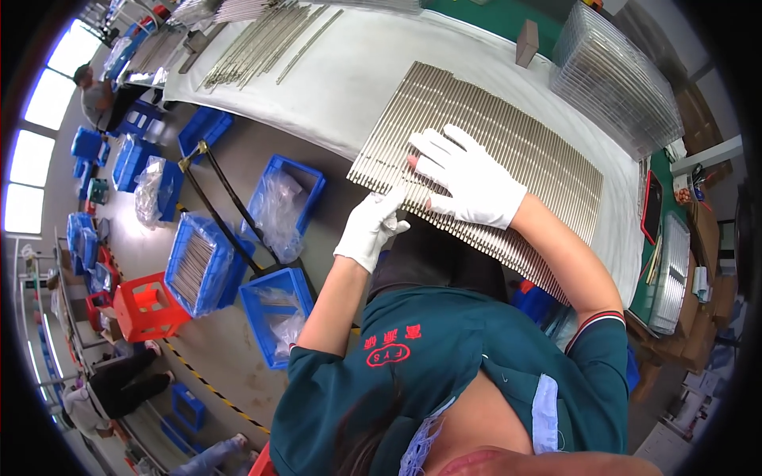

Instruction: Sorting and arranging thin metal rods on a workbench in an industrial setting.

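A broad mat of thin metal rods (524,151), laid side by side, lies on the white-covered table (349,87). My right hand (468,176), in a white glove, presses flat on the mat with fingers spread. At the mat's near edge my left hand (371,226), also in a white glove, curls its fingers around the ends of a few rods. Both forearms are bare and I wear a green shirt.
More loose metal rods (262,44) lie at the table's far left. A stack of wire grids (615,79) stands at the far right beside a small brown block (526,41). Blue crates (278,198) and a red crate (147,305) sit on the floor. Other people work at the left.
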`<state>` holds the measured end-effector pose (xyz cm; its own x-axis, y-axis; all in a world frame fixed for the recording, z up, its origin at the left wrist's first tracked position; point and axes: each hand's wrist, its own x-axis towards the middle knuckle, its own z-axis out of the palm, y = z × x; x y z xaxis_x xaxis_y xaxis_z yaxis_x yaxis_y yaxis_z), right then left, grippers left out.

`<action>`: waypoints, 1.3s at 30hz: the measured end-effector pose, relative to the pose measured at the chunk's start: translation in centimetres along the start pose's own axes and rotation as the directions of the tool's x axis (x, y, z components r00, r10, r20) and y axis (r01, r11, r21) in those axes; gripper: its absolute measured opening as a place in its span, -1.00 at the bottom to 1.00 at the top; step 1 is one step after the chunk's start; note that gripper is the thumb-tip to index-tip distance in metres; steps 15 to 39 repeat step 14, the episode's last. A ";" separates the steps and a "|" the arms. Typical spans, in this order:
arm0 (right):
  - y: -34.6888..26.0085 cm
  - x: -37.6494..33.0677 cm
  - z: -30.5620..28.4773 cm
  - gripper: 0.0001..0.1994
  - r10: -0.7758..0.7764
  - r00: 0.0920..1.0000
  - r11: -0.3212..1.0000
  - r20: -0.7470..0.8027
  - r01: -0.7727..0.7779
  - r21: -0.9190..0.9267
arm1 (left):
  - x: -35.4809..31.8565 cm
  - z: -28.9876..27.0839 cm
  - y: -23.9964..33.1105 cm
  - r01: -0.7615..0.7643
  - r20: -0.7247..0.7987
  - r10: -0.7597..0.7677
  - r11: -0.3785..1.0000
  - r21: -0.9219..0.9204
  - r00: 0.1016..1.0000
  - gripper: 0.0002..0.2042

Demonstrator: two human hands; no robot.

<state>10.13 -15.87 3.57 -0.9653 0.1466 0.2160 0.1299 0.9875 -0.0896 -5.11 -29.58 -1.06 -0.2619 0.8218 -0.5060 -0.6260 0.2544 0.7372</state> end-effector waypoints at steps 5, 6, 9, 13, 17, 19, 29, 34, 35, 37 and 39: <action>0.0 0.7 0.0 -0.39 0.035 0.998 0.999 0.057 -0.037 0.033 | 0.5 0.9 1.1 -0.067 -0.083 0.073 0.995 0.078 0.994 -0.76; 0.0 0.8 0.1 -0.38 0.035 0.997 0.999 0.066 -0.037 0.027 | 1.0 0.1 0.6 -0.065 -0.054 0.069 0.994 0.087 0.996 -0.80; 0.0 0.9 0.1 -0.38 0.033 0.996 0.999 0.081 -0.036 0.031 | 1.1 -0.7 0.2 -0.057 -0.045 0.061 0.994 0.096 0.997 -0.83; 0.1 0.6 0.7 -0.40 0.005 1.000 1.000 -0.016 -0.005 -0.027 | 0.9 -1.1 0.0 -0.048 -0.023 0.049 0.998 0.049 0.999 -0.83; 0.3 0.5 0.9 -0.39 0.009 1.000 0.999 -0.004 -0.009 -0.038 | 0.9 -1.1 0.0 -0.048 -0.024 0.049 0.998 0.050 0.999 -0.83; 0.3 0.5 0.9 -0.39 0.009 1.000 0.999 -0.004 -0.009 -0.038 | 0.9 -1.1 0.0 -0.048 -0.024 0.049 0.998 0.050 0.999 -0.83; 0.3 0.5 0.9 -0.39 0.009 1.000 0.999 -0.004 -0.009 -0.038 | 0.9 -1.1 0.0 -0.048 -0.024 0.049 0.998 0.050 0.999 -0.83; 0.3 0.5 0.9 -0.39 0.009 1.000 0.999 -0.004 -0.009 -0.038 | 0.9 -1.1 0.0 -0.048 -0.024 0.049 0.998 0.050 0.999 -0.83; 0.3 0.5 0.9 -0.39 0.009 1.000 0.999 -0.004 -0.009 -0.038 | 0.9 -1.1 0.0 -0.048 -0.024 0.049 0.998 0.050 0.999 -0.83; 0.3 0.5 0.9 -0.39 0.009 1.000 0.999 -0.004 -0.009 -0.038 | 0.9 -1.1 0.0 -0.048 -0.024 0.049 0.998 0.050 0.999 -0.83; 0.3 0.5 0.9 -0.39 0.009 1.000 0.999 -0.004 -0.009 -0.038 | 0.9 -1.1 0.0 -0.048 -0.024 0.049 0.998 0.050 0.999 -0.83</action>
